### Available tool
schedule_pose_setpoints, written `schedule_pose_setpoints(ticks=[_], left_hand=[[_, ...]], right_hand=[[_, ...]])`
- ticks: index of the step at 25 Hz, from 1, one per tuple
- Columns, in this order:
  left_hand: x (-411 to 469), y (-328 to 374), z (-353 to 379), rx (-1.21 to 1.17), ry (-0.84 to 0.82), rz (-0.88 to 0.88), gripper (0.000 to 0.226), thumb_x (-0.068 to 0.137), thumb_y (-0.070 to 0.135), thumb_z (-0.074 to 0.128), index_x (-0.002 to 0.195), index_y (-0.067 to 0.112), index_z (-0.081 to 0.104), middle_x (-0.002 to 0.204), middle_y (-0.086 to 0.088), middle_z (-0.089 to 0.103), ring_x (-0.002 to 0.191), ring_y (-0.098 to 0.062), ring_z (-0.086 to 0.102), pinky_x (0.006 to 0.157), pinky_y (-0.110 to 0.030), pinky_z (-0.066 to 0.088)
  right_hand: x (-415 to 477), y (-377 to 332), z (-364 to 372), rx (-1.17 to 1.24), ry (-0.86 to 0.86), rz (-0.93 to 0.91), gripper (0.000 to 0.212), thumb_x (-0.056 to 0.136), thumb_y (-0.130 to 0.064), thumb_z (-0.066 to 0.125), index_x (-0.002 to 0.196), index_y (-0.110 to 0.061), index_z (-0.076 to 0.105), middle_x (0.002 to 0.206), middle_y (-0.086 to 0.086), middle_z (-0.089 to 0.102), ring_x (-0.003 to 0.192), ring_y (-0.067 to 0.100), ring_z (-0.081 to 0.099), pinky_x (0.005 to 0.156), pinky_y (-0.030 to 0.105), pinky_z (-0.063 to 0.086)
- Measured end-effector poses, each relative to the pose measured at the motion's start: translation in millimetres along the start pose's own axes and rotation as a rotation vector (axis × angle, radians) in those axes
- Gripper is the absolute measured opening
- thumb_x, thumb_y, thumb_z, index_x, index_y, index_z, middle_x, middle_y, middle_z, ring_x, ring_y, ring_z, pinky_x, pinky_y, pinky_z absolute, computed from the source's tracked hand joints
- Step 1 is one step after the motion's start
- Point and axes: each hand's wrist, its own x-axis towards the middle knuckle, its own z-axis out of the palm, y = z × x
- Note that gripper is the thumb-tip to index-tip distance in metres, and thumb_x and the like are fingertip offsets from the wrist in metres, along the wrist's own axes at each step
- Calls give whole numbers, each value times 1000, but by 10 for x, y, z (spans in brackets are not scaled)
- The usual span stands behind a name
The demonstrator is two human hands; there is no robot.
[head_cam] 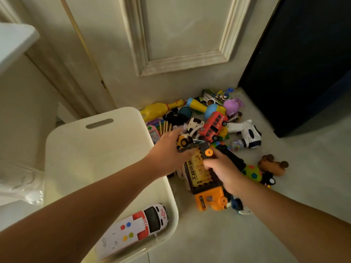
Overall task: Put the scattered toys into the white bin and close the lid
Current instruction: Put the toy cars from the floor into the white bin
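Observation:
The open white bin (106, 149) stands on the floor at the left, with a white toy ambulance (136, 226) lying inside near its front. To its right a heap of toys covers the floor. Both hands hold an orange and black toy truck (204, 179) just right of the bin's rim. My left hand (167, 149) grips its far end next to a small yellow toy car (183, 140). My right hand (222, 168) grips its side by an orange wheel (208, 152). No lid is visible.
The heap holds a red bus (213, 125), a yellow rubber chicken (161, 109), a white toy gun (247, 134), a purple plush (232, 106) and a brown toy (273, 165). A cream door (171, 44) is behind, a dark cabinet (303, 63) at the right.

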Motion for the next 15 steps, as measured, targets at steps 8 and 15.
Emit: schedule_pose_setpoints(ticks=[8, 15], left_hand=[[-19, 158, -176, -715, -209, -241, 39, 85, 29, 70, 120, 17, 57, 106, -5, 73, 94, -20, 72, 82, -35, 58], [-94, -326, -788, -817, 111, -388, 38, 88, 43, 56, 114, 17, 62, 111, -10, 72, 99, -28, 70, 85, -40, 56]], right_hand=[[-85, -579, 27, 542, -161, -27, 40, 88, -10, 44, 125, -10, 60, 106, 17, 65, 94, 32, 64, 82, 44, 54], [74, -265, 115, -533, -80, -106, 29, 94, -32, 48, 98, -7, 61, 91, 17, 63, 84, 31, 61, 82, 48, 49]])
